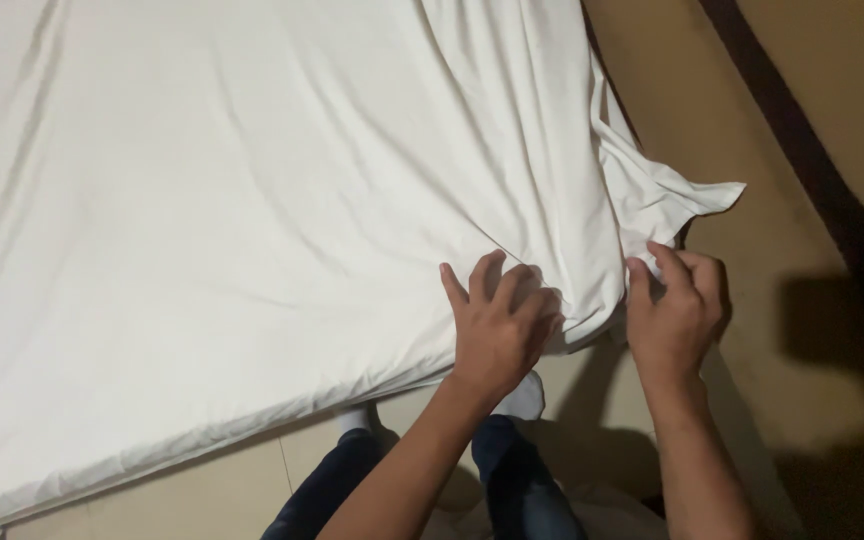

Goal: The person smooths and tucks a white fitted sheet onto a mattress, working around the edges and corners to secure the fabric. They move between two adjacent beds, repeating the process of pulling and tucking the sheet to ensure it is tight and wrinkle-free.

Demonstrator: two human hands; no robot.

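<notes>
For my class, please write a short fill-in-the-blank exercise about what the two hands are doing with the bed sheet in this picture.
1. The sheet on the bed is ____ in colour.
2. The left hand presses on the sheet near the bed's ____.
3. The right hand pinches a loose ____ of the sheet beside the corner.
4. Below the hands, the person's legs wear dark blue ____.

Missing words: white; corner; flap; jeans

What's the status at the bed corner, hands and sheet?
Left hand pressed on the white sheet at the mattress corner. Right hand pinching the loose sheet flap beside it. Nothing blocking; tan floor below.
</notes>
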